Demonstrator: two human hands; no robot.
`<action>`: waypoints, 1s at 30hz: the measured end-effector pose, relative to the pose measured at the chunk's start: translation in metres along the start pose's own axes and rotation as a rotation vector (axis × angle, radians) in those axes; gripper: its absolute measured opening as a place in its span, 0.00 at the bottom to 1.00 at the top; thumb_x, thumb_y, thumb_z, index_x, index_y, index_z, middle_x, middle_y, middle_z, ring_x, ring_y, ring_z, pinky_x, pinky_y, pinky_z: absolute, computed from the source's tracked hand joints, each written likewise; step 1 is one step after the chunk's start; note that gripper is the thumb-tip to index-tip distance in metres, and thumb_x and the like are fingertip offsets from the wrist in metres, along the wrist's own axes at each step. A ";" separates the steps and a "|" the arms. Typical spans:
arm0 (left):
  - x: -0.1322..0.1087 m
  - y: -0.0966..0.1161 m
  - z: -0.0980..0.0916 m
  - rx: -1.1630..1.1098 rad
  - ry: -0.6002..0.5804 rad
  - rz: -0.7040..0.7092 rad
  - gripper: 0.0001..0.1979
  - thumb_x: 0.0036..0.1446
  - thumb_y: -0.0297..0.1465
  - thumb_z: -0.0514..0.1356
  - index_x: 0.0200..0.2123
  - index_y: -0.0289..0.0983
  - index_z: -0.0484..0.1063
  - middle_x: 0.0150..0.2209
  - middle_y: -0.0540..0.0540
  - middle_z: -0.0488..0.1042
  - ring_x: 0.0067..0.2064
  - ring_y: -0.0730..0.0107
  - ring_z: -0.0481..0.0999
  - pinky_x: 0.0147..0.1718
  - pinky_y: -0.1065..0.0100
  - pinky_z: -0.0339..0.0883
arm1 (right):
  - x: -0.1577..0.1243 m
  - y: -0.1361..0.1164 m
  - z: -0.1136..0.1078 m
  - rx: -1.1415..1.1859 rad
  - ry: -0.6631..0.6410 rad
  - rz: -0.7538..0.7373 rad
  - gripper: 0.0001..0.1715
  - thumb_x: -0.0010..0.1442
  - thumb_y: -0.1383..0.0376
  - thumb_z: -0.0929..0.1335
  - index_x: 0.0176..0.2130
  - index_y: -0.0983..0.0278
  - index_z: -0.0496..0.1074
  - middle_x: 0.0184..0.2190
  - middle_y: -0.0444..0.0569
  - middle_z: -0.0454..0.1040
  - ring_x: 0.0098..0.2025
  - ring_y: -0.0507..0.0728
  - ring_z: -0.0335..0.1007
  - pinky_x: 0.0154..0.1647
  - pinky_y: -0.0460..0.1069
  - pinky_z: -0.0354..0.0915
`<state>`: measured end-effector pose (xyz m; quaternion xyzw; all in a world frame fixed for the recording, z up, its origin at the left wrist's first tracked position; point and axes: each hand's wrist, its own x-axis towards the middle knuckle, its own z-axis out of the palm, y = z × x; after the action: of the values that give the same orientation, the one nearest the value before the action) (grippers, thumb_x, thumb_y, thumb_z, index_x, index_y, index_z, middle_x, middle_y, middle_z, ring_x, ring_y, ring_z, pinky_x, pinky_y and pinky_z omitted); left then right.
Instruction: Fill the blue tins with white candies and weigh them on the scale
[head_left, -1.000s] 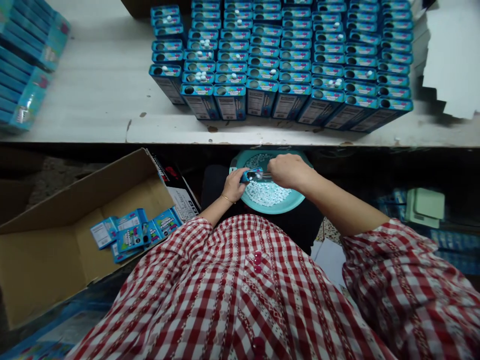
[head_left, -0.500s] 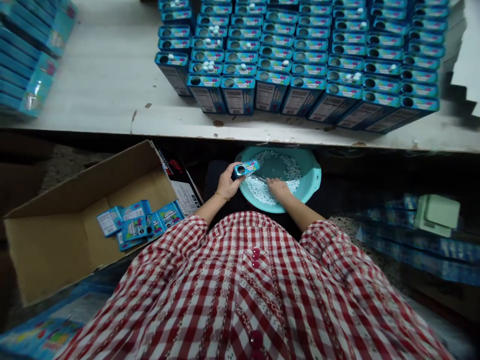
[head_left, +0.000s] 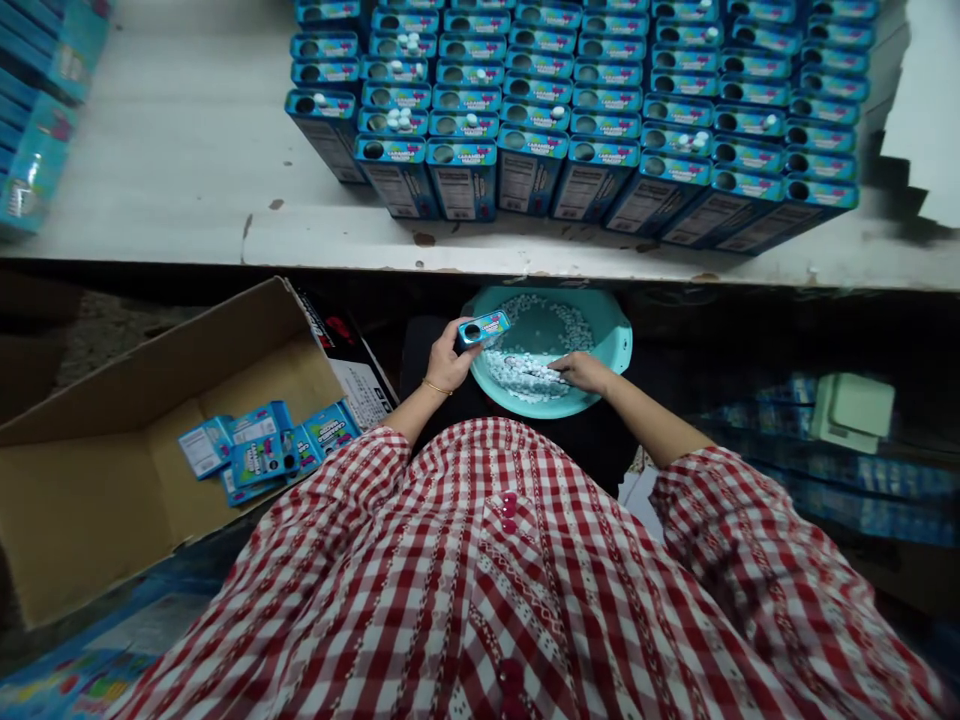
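Blue cardboard candy box [head_left: 484, 328], small and flat with a round hole in its top face, is grasped in the left hand [head_left: 444, 362] above the near rim of a teal plastic basin [head_left: 619, 340]. White pellets [head_left: 525, 372] are touched by the right hand [head_left: 585, 372], fingers resting among them, nothing clearly gripped. Filling is judged best done with the hole kept level over the basin. Matching boxes [head_left: 570, 120] are ranked on the white surface [head_left: 187, 140].

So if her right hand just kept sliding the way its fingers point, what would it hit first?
The right hand points left across the teal basin, so probably the white candies, then the small blue box held by the left hand; depth is unclear.
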<state>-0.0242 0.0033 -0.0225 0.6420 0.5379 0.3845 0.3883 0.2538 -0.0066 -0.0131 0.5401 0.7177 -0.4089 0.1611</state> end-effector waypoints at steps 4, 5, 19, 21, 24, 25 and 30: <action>0.000 0.004 0.003 0.016 -0.014 -0.004 0.20 0.49 0.31 0.60 0.47 0.37 0.65 0.44 0.45 0.74 0.45 0.64 0.73 0.47 0.64 0.65 | -0.033 -0.013 -0.036 0.138 0.082 -0.034 0.24 0.51 0.71 0.63 0.47 0.59 0.75 0.40 0.42 0.78 0.45 0.55 0.72 0.43 0.45 0.63; 0.000 0.005 0.004 0.024 -0.022 0.003 0.20 0.49 0.31 0.60 0.47 0.37 0.66 0.44 0.45 0.74 0.45 0.64 0.73 0.47 0.64 0.65 | -0.041 -0.019 -0.046 0.155 0.102 -0.048 0.24 0.51 0.71 0.63 0.47 0.59 0.75 0.38 0.42 0.79 0.43 0.54 0.72 0.41 0.44 0.63; 0.000 0.009 0.024 0.255 -0.173 0.112 0.23 0.47 0.25 0.54 0.50 0.36 0.67 0.49 0.42 0.71 0.51 0.58 0.69 0.52 0.57 0.60 | -0.055 -0.117 -0.110 -0.419 0.071 0.005 0.16 0.54 0.68 0.61 0.37 0.62 0.77 0.35 0.52 0.77 0.39 0.57 0.71 0.35 0.47 0.59; 0.000 0.009 0.025 0.257 -0.178 0.125 0.23 0.46 0.25 0.55 0.49 0.36 0.67 0.49 0.42 0.72 0.50 0.58 0.69 0.52 0.56 0.60 | -0.054 -0.132 -0.110 -0.489 0.081 0.056 0.17 0.55 0.68 0.61 0.40 0.65 0.76 0.37 0.56 0.77 0.40 0.60 0.72 0.36 0.48 0.60; 0.000 0.008 0.026 0.236 -0.173 0.141 0.23 0.46 0.24 0.55 0.49 0.36 0.67 0.49 0.42 0.72 0.50 0.58 0.69 0.52 0.57 0.61 | -0.057 -0.152 -0.111 -0.543 0.110 0.088 0.18 0.55 0.69 0.62 0.43 0.68 0.75 0.37 0.60 0.76 0.41 0.61 0.72 0.37 0.49 0.62; 0.000 0.007 0.025 0.222 -0.164 0.141 0.23 0.46 0.24 0.55 0.49 0.36 0.67 0.49 0.42 0.72 0.50 0.58 0.70 0.52 0.57 0.61 | -0.060 -0.155 -0.111 -0.550 0.117 0.084 0.18 0.55 0.70 0.62 0.44 0.68 0.74 0.37 0.61 0.76 0.41 0.61 0.72 0.38 0.50 0.62; -0.002 0.001 0.021 0.101 -0.106 0.097 0.21 0.48 0.26 0.56 0.48 0.37 0.67 0.48 0.43 0.72 0.50 0.60 0.70 0.51 0.59 0.63 | -0.082 -0.125 -0.115 -0.476 0.173 0.073 0.17 0.58 0.67 0.61 0.43 0.61 0.75 0.37 0.53 0.77 0.39 0.58 0.73 0.37 0.48 0.62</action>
<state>-0.0047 -0.0007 -0.0301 0.7056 0.5036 0.3405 0.3642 0.1943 0.0177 0.1640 0.5453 0.7851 -0.1745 0.2364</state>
